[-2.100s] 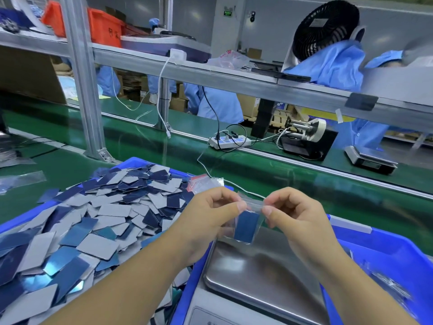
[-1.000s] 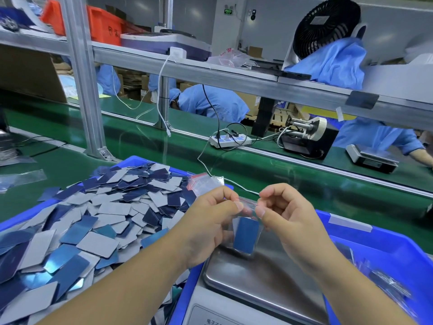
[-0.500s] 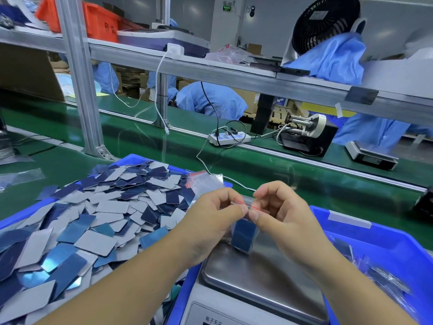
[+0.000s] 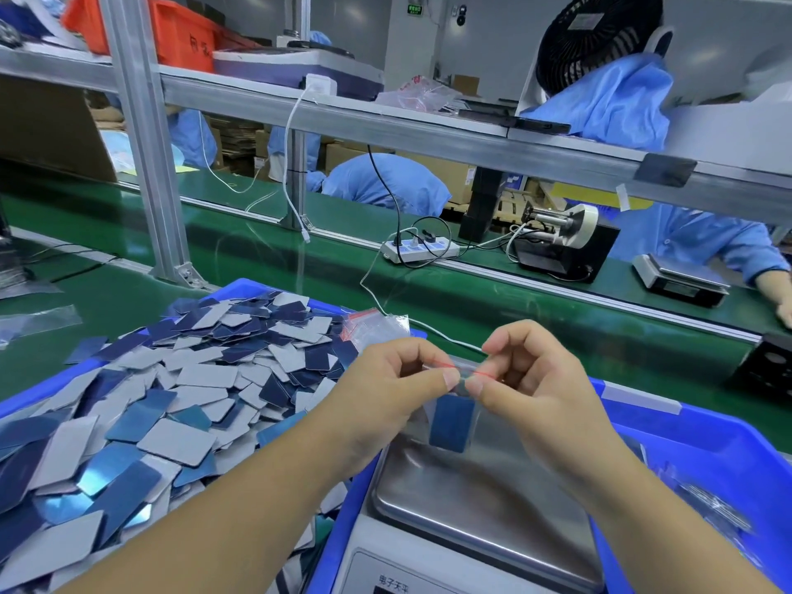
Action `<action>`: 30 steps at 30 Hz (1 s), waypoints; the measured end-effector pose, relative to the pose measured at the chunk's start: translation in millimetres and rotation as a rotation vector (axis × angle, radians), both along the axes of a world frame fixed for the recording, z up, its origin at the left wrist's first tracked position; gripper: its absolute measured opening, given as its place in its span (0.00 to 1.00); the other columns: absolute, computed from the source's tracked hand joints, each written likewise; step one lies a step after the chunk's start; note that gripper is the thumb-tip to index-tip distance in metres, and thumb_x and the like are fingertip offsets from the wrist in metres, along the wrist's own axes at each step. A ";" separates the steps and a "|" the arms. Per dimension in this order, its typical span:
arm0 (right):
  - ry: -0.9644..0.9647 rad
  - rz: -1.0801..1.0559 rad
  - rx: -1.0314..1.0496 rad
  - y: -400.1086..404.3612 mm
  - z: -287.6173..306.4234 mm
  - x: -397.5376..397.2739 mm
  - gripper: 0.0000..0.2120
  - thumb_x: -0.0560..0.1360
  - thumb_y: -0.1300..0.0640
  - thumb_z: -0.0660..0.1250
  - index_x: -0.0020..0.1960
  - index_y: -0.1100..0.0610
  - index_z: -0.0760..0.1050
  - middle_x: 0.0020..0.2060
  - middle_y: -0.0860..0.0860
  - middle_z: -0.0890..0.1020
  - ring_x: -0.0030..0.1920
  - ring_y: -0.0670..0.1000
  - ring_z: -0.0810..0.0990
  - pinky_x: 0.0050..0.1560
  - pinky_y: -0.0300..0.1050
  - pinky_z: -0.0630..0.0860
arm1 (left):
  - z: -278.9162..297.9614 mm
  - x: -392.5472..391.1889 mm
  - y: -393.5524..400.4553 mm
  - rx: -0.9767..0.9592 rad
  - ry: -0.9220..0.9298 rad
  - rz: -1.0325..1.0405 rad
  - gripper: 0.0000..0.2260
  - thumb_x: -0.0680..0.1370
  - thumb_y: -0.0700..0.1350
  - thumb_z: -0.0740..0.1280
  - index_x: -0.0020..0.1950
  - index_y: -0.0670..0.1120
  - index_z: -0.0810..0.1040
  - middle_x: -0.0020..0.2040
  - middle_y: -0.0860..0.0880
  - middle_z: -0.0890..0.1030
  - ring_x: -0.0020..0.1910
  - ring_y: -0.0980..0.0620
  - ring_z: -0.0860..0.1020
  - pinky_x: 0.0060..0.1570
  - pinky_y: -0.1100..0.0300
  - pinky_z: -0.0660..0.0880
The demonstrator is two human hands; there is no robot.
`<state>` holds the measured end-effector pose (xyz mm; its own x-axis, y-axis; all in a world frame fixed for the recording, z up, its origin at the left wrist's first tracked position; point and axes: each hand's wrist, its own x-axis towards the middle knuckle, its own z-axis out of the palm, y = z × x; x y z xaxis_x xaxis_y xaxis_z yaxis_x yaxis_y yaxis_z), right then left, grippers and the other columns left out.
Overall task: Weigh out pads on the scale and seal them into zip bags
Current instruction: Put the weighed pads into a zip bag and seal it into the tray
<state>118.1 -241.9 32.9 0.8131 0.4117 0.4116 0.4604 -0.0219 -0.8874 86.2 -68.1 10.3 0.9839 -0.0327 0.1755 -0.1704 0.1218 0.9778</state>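
Both grips pinch the zip bag (image 4: 452, 415) along its red seal line, my left hand (image 4: 388, 394) and right hand (image 4: 531, 388) thumb to forefinger, holding it above the scale (image 4: 471, 499); a blue pad (image 4: 450, 424) hangs inside it.

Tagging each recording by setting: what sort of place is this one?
Most likely a factory packing line. A green conveyor belt runs between facing workstations, a blue bin is heaped with pads, and a steel scale sits below the hands. People opposite wear blue smocks.
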 end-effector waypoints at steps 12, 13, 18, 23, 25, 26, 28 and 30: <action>0.028 0.014 0.050 -6.8 0.6 5.8 0.11 0.67 0.62 0.73 0.41 0.46 0.77 0.34 0.47 0.79 0.35 0.46 0.75 0.36 0.39 0.74 | 6.4 -1.8 5.3 -0.227 0.112 -0.058 0.03 0.65 0.44 0.76 0.33 0.49 0.84 0.39 0.46 0.84 0.42 0.52 0.83 0.37 0.59 0.79; 0.044 0.027 0.054 -6.1 -0.5 6.3 0.12 0.67 0.62 0.72 0.41 0.45 0.78 0.34 0.47 0.80 0.35 0.46 0.76 0.37 0.38 0.74 | 6.0 -1.9 5.2 -0.224 0.112 -0.042 0.03 0.64 0.44 0.76 0.33 0.50 0.83 0.40 0.46 0.84 0.43 0.51 0.83 0.36 0.60 0.79; 0.061 0.010 0.078 -7.6 0.5 6.2 0.11 0.65 0.62 0.73 0.38 0.46 0.78 0.32 0.46 0.78 0.33 0.45 0.74 0.35 0.37 0.73 | 4.8 -1.5 6.9 -0.216 0.124 -0.032 0.05 0.64 0.43 0.76 0.32 0.49 0.81 0.41 0.43 0.85 0.42 0.51 0.83 0.36 0.60 0.78; 0.247 0.182 0.175 -12.3 2.9 7.2 0.13 0.64 0.69 0.71 0.37 0.51 0.78 0.29 0.52 0.76 0.28 0.50 0.75 0.29 0.41 0.74 | 5.5 -2.8 9.0 -0.218 0.177 -0.189 0.05 0.70 0.42 0.77 0.36 0.50 0.83 0.42 0.46 0.85 0.39 0.54 0.83 0.34 0.60 0.78; 0.338 0.237 0.108 -15.8 3.6 8.0 0.12 0.65 0.70 0.69 0.38 0.53 0.78 0.29 0.53 0.75 0.26 0.51 0.74 0.28 0.41 0.73 | 3.6 -4.1 8.2 -0.042 0.123 -0.160 0.02 0.72 0.44 0.75 0.41 0.48 0.84 0.43 0.45 0.85 0.38 0.54 0.83 0.37 0.61 0.79; 0.330 0.215 0.011 -17.7 2.5 9.0 0.11 0.65 0.69 0.69 0.39 0.53 0.78 0.29 0.53 0.75 0.27 0.50 0.73 0.29 0.40 0.72 | 0.9 -3.9 7.8 0.136 0.045 -0.075 0.03 0.72 0.46 0.75 0.43 0.49 0.84 0.43 0.47 0.85 0.40 0.55 0.83 0.39 0.62 0.79; 0.121 0.059 -0.383 -20.6 -2.8 14.4 0.08 0.68 0.64 0.71 0.39 0.52 0.77 0.31 0.48 0.77 0.30 0.45 0.73 0.34 0.39 0.70 | -2.6 -2.2 5.8 0.394 -0.109 0.076 0.01 0.74 0.48 0.74 0.45 0.53 0.84 0.41 0.55 0.85 0.40 0.60 0.81 0.42 0.67 0.76; -0.173 -0.147 -0.773 -21.0 -9.7 20.7 0.06 0.72 0.57 0.72 0.39 0.50 0.77 0.33 0.42 0.79 0.33 0.39 0.73 0.39 0.38 0.67 | -3.0 -0.4 5.4 0.382 -0.173 0.136 0.02 0.75 0.47 0.72 0.42 0.52 0.83 0.37 0.59 0.82 0.38 0.62 0.78 0.41 0.68 0.73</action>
